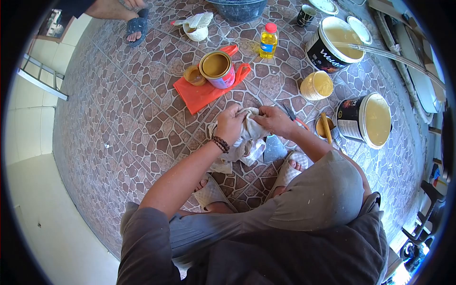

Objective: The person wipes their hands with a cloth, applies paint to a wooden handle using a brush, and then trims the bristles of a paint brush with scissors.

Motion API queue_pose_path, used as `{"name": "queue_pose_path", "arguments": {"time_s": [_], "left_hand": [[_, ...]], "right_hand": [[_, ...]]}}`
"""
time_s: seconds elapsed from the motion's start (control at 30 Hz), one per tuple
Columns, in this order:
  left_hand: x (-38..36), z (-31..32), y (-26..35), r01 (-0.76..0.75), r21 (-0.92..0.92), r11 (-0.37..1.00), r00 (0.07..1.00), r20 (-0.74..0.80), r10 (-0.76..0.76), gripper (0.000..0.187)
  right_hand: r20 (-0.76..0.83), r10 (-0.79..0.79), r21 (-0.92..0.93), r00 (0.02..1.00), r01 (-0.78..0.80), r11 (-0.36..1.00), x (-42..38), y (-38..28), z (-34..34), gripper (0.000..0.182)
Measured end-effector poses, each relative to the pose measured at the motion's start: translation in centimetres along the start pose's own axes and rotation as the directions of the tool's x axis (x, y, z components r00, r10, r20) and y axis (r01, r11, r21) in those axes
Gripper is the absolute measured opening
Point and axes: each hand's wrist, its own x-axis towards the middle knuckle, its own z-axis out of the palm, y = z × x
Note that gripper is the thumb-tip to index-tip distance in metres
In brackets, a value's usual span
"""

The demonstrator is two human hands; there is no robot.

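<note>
Head view, left to right: just ahead of the left hand [231, 122] lies a red bag [199, 98], with an open can [224, 80] standing on it. The left hand is closed on a pale cloth [251, 129], thumb against fingers. The cloth sits bunched between both hands, its loose folds hanging below them. It looks light, soft and limp, unlikely to break or slip; the gathered upper part seems the best hold, since loose ends would merely flop. The right hand [277, 121] pinches the cloth's other side. Well to the right of that hand stands a paint bucket [349, 116].
</note>
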Motion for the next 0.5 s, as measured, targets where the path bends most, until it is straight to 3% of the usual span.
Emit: {"name": "queue_pose_path", "arguments": {"time_s": [0.07,0.2,0.27,0.3,0.33,0.37,0.43,0.47,0.5], "left_hand": [[-0.1,-0.2,0.4,0.077,0.069,0.995,0.993,0.087,-0.082,0.007],[-0.4,-0.4,0.8,0.077,0.047,0.996,0.992,0.097,-0.081,0.012],[-0.3,-0.4,0.5,-0.073,0.364,0.928,0.997,0.056,0.057,0.021],[-0.1,-0.6,1.6,-0.01,0.388,0.922,0.999,0.047,-0.009,0.027],[-0.4,-0.7,2.7,0.048,0.403,0.914,0.997,0.036,-0.069,0.035],[-0.7,-0.5,2.7,0.058,0.34,0.938,0.997,0.035,-0.075,0.033],[-0.9,0.0,0.2,0.078,0.21,0.975,0.994,0.052,-0.091,0.028],[-0.8,0.3,-1.1,0.103,0.146,0.984,0.991,0.073,-0.114,0.025],[-0.3,0.2,-0.1,0.083,0.14,0.987,0.993,0.074,-0.094,0.025]], "right_hand": [[0.007,0.006,-0.023,1.0,-0.006,1.0,0.0,-0.1,0.0,0.037],[0.038,0.005,-0.014,0.999,-0.005,1.0,0.8,1.3,0.4,0.036],[0.06,-0.029,-0.107,0.998,0.035,0.994,1.0,2.4,0.7,0.035],[0.074,-0.068,-0.206,0.995,0.082,0.975,1.5,2.1,-0.3,0.035],[0.248,0.073,-0.127,0.966,-0.042,0.991,0.1,-1.4,-2.8,0.037],[0.21,0.066,-0.154,0.975,-0.033,0.987,0.5,-1.7,-4.8,0.037],[-0.09,-0.249,-0.489,0.964,0.175,0.855,1.2,-2.1,-8.8,0.043],[-0.179,-0.307,-0.615,0.935,0.137,0.776,2.4,-3.1,-11.9,0.055],[-0.218,-0.144,-0.588,0.965,-0.012,0.809,1.1,-8.4,-15.4,0.065]]}}
